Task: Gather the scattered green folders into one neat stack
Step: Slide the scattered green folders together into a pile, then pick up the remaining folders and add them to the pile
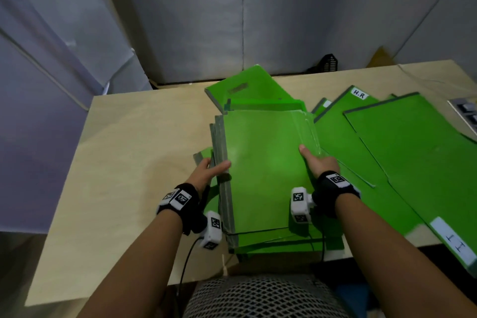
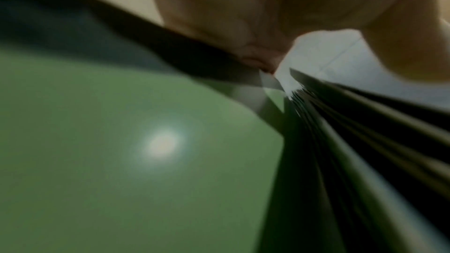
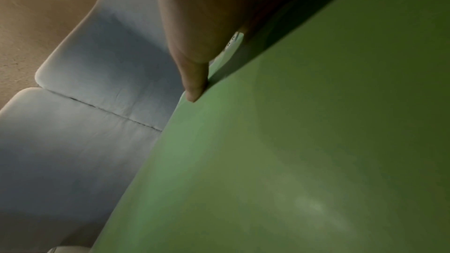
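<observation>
Green folder stack (image 1: 265, 175) centre frame, between hands; left hand (image 1: 206, 171) grips left edge, right hand (image 1: 321, 162) grips right edge.

- A pale wooden table (image 1: 134, 137) fills the middle of the scene.
- Grey padded wall panels (image 1: 296, 13) stand behind its far edge.
- A black slotted plastic object (image 1: 327, 62) sits at the far edge, against the panels.
- A brown cardboard piece (image 1: 382, 58) lies far right.
- A grey keyed device (image 1: 464, 113) is cut off at the right edge.
- A white mesh chair back (image 1: 263, 297) is nearest.
</observation>
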Tool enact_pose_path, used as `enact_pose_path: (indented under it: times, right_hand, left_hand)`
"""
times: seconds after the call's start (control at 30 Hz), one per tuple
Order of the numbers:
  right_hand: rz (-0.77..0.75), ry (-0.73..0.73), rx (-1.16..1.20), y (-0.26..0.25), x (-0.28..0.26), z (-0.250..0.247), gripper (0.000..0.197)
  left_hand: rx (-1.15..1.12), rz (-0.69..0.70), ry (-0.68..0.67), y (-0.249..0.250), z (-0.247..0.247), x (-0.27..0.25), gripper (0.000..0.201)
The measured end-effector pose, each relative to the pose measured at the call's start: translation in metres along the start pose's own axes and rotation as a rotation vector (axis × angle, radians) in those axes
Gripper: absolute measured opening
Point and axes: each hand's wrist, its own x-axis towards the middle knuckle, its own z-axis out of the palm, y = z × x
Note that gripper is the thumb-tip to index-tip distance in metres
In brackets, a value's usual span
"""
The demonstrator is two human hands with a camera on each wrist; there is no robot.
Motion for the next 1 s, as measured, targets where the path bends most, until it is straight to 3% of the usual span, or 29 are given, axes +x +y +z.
enact_pose_path:
  times: [0.1,0.2,0.27,0.4,0.5,0.57,0.77,0.83,1.0]
  right_hand:
    - [0.033,-0.018,0.002,0.008,-0.001,-0.002,0.095]
    - [0.052,-0.031,-0.004,0.013,-0.001,-0.003,0.097]
    - [0.032,-0.029,-0.053,0.014,0.001,-0.002,0.092]
    - [-0.01,-0.047,-0.157,0.012,0.006,-0.002,0.088]
    - [-0.059,-0.077,-0.216,0.007,0.011,-0.004,0.081]
    - [-0.119,-0.081,-0.28,0.003,0.014,-0.006,0.076]
    - [-0.309,0.059,-0.747,-0.003,0.049,-0.029,0.071]
    - [-0.286,0.052,-0.772,0.0,0.069,-0.039,0.076]
    - [-0.209,-0.118,-0.784,0.026,0.101,-0.042,0.083]
  left_hand:
    - [0.109,-0.075,-0.059,-0.007,0.005,0.001,0.123]
    - [0.336,-0.134,-0.106,-0.011,0.015,0.005,0.107]
    - [0.484,-0.133,-0.024,-0.016,0.019,0.012,0.101]
    - [0.502,-0.098,0.119,-0.018,0.032,0.007,0.083]
    - [0.442,0.003,0.176,-0.023,0.035,0.013,0.093]
    - [0.378,0.076,0.204,-0.024,0.037,0.018,0.09]
    - [0.347,0.193,0.233,-0.002,0.032,0.026,0.051]
    - [0.34,0.21,0.249,0.001,0.027,0.026,0.05]
    - [0.305,0.179,0.301,0.002,0.008,0.026,0.049]
